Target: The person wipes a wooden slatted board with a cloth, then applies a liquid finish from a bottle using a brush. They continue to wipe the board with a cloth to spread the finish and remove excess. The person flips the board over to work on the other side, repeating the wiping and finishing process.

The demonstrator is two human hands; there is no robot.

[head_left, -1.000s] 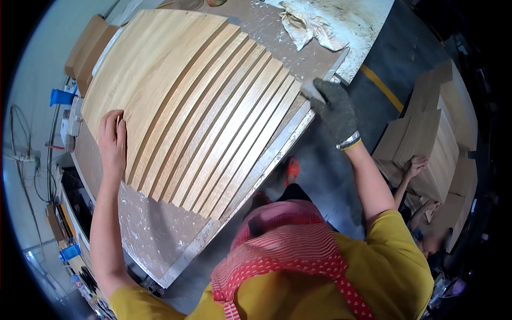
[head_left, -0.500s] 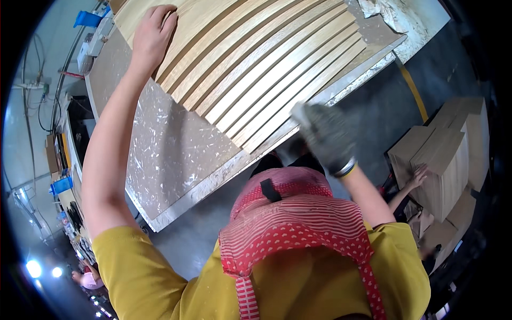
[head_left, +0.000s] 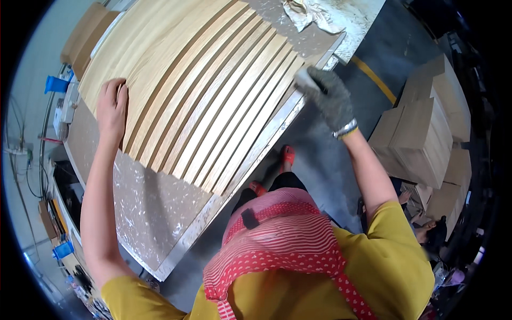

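Note:
Pale wooden boards (head_left: 213, 101) lie overlapped like a fan of steps on a worktable (head_left: 140, 224). My bare left hand (head_left: 113, 104) rests at the left side of the uppermost board (head_left: 160, 58), its fingers bent together over the edge. On my right hand (head_left: 332, 98) is a grey-green work glove. It is closed around a small pale block-like piece (head_left: 305, 80), whose kind I cannot make out. This piece sits beside the right edge of the lowest board, by the table's rim. Whether it touches the wood is hard to tell.
A crumpled whitish cloth (head_left: 312, 16) lies at the table's far end. Stacked brown panels or cartons (head_left: 421, 138) stand on the right, with another person (head_left: 429, 232) near them. A yellow stripe (head_left: 374, 80) crosses the floor. Blue clamp-like items (head_left: 57, 84) sit at the left.
My view has turned, so boards and table sit lower and further left. The blurred right hand has come into focus higher up alongside the boards' edge. The left hand stays on the top board.

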